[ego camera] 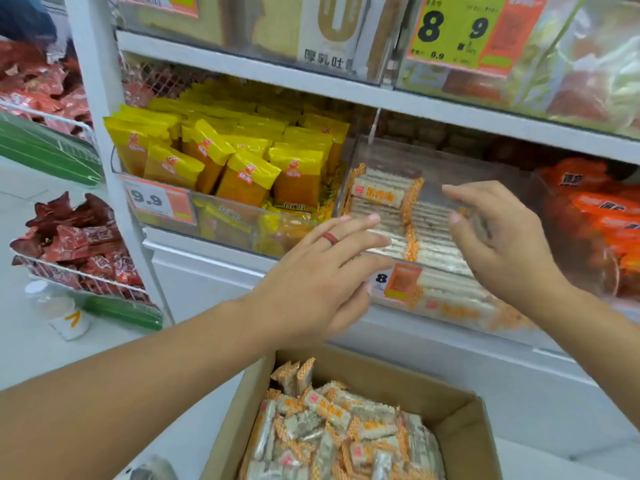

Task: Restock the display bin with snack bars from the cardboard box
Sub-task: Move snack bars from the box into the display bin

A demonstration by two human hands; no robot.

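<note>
Left hand (311, 282) spread flat, fingers straight, red ring on one finger, poised over near edge of clear display bin (446, 161), gripping nothing. Right hand (498, 244) loosely open, fingers gently curved, empty, over bin's right side. Snack bars (381, 192) in white-and-orange wrappers stacked in rows inside bin. More heaped loose in cardboard box (450, 403), near and below.
</note>
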